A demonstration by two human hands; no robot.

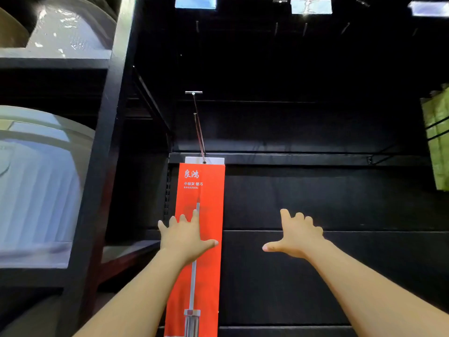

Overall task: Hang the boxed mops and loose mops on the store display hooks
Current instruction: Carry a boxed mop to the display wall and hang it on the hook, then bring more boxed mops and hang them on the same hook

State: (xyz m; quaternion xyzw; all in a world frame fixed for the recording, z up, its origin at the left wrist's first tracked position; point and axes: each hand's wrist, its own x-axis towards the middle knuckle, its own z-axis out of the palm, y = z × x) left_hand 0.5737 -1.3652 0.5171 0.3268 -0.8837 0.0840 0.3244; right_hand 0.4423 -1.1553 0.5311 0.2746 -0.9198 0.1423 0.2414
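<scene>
Head view, boxed mop: a long, flat red carton hanging upright from a display hook, its white top tab threaded onto the hook through a small hole; white characters near the top, a printed grey mop handle down the middle.
Head view, display hook: two thin metal wires reaching out from the dark back panel, ending in a small flat metal plate toward me.
Head view, left hand: laid flat on the front of the carton about halfway down, fingers spread wide, thumb stretched to the right across the red face; nothing pinched.
Head view, right hand: held out to the right of the carton, clear of it, fingers spread and a little curled, thumb pointing left toward the box; empty.
Head view, back panel: matte black, smooth, with horizontal seams and a slotted upright strip just left of the carton.
Head view, left shelving: black metal frame carrying large pale ribbed plastic tubs, rounded and glossy.
Head view, far right: green packaged goods at the edge, too blurred to tell apart.
</scene>
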